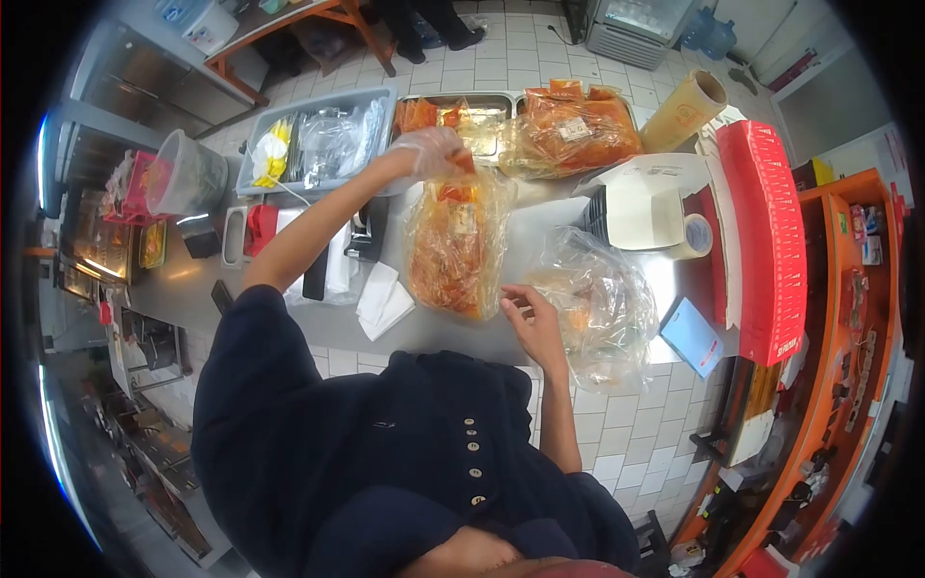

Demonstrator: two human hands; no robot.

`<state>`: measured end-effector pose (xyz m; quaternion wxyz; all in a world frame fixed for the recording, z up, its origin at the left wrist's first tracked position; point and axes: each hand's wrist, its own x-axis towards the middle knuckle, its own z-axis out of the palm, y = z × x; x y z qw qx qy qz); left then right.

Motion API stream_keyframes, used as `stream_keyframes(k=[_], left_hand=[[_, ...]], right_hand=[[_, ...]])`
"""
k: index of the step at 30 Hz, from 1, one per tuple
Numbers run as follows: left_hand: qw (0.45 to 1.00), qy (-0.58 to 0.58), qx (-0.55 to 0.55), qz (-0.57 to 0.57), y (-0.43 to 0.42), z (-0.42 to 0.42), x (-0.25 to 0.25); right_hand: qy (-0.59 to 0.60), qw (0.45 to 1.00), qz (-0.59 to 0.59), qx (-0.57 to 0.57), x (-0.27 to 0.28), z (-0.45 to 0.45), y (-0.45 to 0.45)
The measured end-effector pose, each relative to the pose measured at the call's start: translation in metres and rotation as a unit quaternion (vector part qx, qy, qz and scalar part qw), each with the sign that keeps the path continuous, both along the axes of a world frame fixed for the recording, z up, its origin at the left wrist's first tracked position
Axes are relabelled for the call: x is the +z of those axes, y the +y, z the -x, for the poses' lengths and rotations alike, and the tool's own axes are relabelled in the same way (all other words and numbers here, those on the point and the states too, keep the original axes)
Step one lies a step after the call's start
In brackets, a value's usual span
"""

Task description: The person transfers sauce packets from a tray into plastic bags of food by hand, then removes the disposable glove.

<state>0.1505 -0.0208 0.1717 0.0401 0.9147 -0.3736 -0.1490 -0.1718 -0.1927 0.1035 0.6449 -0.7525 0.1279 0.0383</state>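
Note:
My left hand (429,152), in a clear plastic glove, is closed on a small orange-red piece (463,162) above the top of a filled bag; glove and blur hide its exact kind. The clear plastic bag (448,255) lies in front of me, full of orange-red food with a pale label on top. My bare right hand (532,326) is beside the bag's lower right edge, fingers loosely bent and apart. I cannot tell whether its fingertips touch the plastic. To its right lies a crumpled clear bag (607,308).
Behind are metal trays (487,98), another filled bag (568,130) and a blue-grey bin (385,106) of packaging. At right stand a white box (641,214), a film roll (682,108), a tape roll (692,237) and red cartons (771,241). White papers (383,303) lie left.

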Motion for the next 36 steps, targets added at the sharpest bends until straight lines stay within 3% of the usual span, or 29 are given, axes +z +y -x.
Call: stream_keyframes(k=[1, 3, 5, 7, 9, 11, 12, 13, 15, 19, 25, 29, 31, 32, 36], left_hand=[[1.0, -0.001, -0.001, -0.002, 0.002, -0.014, -0.005], [0.966, 0.154, 0.154, 0.138, 0.005, -0.052, -0.033], [0.948, 0.165, 0.19, 0.196, -0.008, -0.07, -0.062], [0.975, 0.075, 0.186, 0.1, -0.034, -0.097, -0.093], [0.971, 0.073, 0.205, 0.095, -0.049, -0.126, -0.144], [0.918, -0.032, 0.351, 0.181, -0.058, -0.146, -0.18], [0.9, -0.049, 0.391, 0.185, -0.063, -0.139, -0.164], [0.9, -0.046, 0.39, 0.187, -0.061, -0.143, -0.155], [0.915, 0.127, 0.339, 0.176, -0.049, -0.149, -0.148], [0.97, 0.095, 0.211, 0.07, -0.052, -0.148, -0.128], [0.976, -0.012, 0.138, 0.165, -0.037, -0.151, -0.164], [0.985, -0.034, 0.14, 0.098, -0.033, -0.139, -0.107], [0.981, 0.04, 0.189, 0.032, -0.029, -0.144, -0.1], [0.985, -0.009, 0.169, 0.015, -0.03, -0.142, -0.098], [0.982, 0.021, 0.18, -0.051, -0.034, -0.145, -0.098]], right_hand=[[0.003, 1.0, -0.003, -0.001, -0.002, -0.002, -0.001], [0.005, 1.0, -0.007, 0.001, -0.005, -0.006, 0.0], [0.01, 1.0, -0.015, -0.003, -0.008, -0.013, 0.002], [0.012, 1.0, -0.021, -0.002, -0.009, -0.02, 0.003], [0.013, 1.0, -0.02, 0.001, -0.006, -0.027, 0.001], [0.012, 1.0, -0.006, -0.009, 0.001, -0.03, -0.004], [0.016, 1.0, -0.011, -0.015, 0.006, -0.032, -0.007], [0.018, 1.0, -0.008, -0.016, 0.005, -0.033, -0.013], [0.033, 0.998, -0.034, -0.045, 0.002, -0.031, -0.018], [0.04, 0.997, -0.04, -0.062, -0.016, -0.03, -0.026], [0.037, 0.998, -0.048, -0.033, -0.006, -0.045, -0.028], [0.029, 0.999, -0.032, -0.025, -0.001, -0.051, -0.031], [0.022, 0.998, -0.039, -0.031, -0.001, -0.05, -0.03], [0.022, 0.998, -0.039, -0.033, 0.0, -0.05, -0.03], [0.034, 0.998, -0.04, -0.033, -0.006, -0.045, -0.027]])
